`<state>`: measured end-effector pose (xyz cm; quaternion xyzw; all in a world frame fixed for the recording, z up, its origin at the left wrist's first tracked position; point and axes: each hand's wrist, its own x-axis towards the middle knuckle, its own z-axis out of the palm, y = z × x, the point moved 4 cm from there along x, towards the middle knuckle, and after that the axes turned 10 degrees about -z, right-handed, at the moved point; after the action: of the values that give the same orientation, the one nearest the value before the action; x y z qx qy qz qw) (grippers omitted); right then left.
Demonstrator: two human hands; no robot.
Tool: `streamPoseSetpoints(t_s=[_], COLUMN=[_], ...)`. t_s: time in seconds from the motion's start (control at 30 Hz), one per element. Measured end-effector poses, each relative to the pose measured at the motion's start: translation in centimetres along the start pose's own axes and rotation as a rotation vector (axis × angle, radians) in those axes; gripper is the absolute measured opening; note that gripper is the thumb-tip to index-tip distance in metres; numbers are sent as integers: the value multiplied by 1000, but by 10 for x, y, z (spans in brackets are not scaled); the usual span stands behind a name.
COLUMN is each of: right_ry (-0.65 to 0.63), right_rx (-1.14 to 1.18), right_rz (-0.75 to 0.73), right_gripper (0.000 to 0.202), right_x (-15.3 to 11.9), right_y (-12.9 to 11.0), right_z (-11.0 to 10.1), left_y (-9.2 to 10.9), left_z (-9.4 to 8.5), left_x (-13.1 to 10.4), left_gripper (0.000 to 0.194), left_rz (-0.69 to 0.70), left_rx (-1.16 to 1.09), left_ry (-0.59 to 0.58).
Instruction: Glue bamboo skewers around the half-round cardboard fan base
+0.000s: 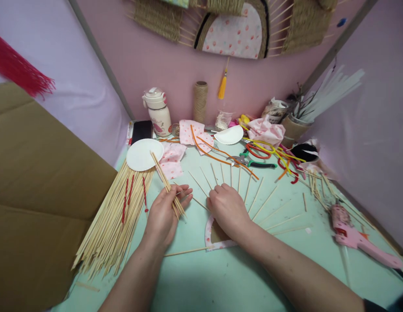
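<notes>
My left hand [165,212] is closed around a small bundle of bamboo sticks [161,173], which points up and to the left. Its fingertips are partly spread beyond the bundle. My right hand [227,212] rests with curled fingers on the curved edge of a half-round brown piece [217,234] bordered in pink-dotted white cloth [208,232]. From that curve several thin sticks [255,195] fan outward over the table, and one lone stick [186,251] runs left from its lower corner. The right fingertips are hidden, so what they pinch or press does not show.
A large pile of bamboo sticks [113,216] lies left, beside cardboard [41,195]. A white disc [145,154], cloth scraps [170,158], pliers [253,163] and pipe cleaners [214,149] sit behind. A pink glue gun [351,236] lies right; a bottle [158,112] stands at the back.
</notes>
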<state>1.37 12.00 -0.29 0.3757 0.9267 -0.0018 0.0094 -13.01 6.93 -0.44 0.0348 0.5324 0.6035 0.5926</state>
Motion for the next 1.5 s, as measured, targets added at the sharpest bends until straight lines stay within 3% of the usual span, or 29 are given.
streamPoseSetpoints(t_s=[0.7, 1.07, 1.5], right_ry=[7, 32, -15], right_rx=[5, 83, 75], right_rz=[-1, -10, -78], right_gripper=[22, 21, 17], right_x=[-1, -6, -5], right_y=[0, 0, -14], right_z=[3, -18, 0], left_y=[2, 5, 11], left_z=[2, 2, -3], left_x=[0, -1, 1], left_gripper=[21, 20, 21], left_rz=[5, 12, 42], left_rx=[3, -20, -44], left_ry=[15, 38, 31])
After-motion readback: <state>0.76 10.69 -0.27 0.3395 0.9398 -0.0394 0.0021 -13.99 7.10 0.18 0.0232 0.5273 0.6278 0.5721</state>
